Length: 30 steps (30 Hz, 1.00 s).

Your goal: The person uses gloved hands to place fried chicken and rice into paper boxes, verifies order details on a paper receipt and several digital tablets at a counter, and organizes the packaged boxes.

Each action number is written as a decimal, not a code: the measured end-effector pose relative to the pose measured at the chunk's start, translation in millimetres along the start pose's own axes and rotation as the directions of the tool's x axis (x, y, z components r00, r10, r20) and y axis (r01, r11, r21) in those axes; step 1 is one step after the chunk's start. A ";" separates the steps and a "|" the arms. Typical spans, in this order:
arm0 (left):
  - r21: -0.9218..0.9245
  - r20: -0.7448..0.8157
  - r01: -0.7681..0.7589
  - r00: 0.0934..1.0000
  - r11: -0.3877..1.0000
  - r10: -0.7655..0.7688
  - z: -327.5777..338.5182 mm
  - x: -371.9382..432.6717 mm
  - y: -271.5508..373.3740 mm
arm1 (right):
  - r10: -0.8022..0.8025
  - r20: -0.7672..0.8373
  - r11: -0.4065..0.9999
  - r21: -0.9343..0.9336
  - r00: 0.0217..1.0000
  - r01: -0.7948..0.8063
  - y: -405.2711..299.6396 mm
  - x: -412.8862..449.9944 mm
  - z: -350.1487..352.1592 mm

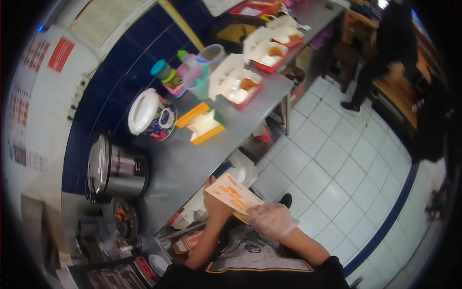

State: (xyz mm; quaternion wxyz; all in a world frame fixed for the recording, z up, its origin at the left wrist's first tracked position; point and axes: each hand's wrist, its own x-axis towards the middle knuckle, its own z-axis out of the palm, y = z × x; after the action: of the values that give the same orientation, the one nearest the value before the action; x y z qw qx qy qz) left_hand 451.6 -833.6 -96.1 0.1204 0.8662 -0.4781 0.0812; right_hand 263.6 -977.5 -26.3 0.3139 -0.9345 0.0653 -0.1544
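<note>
Both hands hold a printed cardboard food box [234, 191] in front of my body, past the edge of the steel counter [180, 166]. My left hand [216, 204] is bare and grips its left end. My right hand [272, 218], in a clear plastic glove, holds the right end. An orange and green box [204, 126] with a white inside stands unfolded on the counter. Farther along, an open red and white box [249, 88] holds a brown fried piece and something white. Two more such boxes [272, 57] stand behind it.
A steel rice cooker [126, 169] and a floral tub with a white lid [153, 113] line the wall side. Plastic containers [196, 81] stand near the boxes. Folded boxes lie on the shelf below. A person in dark clothes [382, 54] is at the upper right.
</note>
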 end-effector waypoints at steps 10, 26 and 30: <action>-0.654 0.434 0.650 0.741 0.386 -0.512 -14.0 -81.1 -131.7 | -0.155 0.023 0.987 -0.045 0.988 0.155 -29.9 100.7 44.4; -0.395 0.405 0.799 0.594 0.454 -0.695 -11.6 -84.4 -260.0 | 0.373 0.126 0.927 -0.004 0.919 -0.376 -83.3 272.6 177.0; -0.334 0.339 0.792 0.606 0.510 -0.719 -42.1 -80.2 -272.7 | 0.503 0.357 0.833 0.043 0.787 -0.552 -85.8 280.8 198.0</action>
State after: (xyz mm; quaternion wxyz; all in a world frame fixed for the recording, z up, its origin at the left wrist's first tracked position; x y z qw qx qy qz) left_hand 639.3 -616.6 -112.0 0.3037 0.9368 -0.0638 -0.1614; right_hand 596.0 -858.7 -54.3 0.4177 -0.8657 0.2590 0.0946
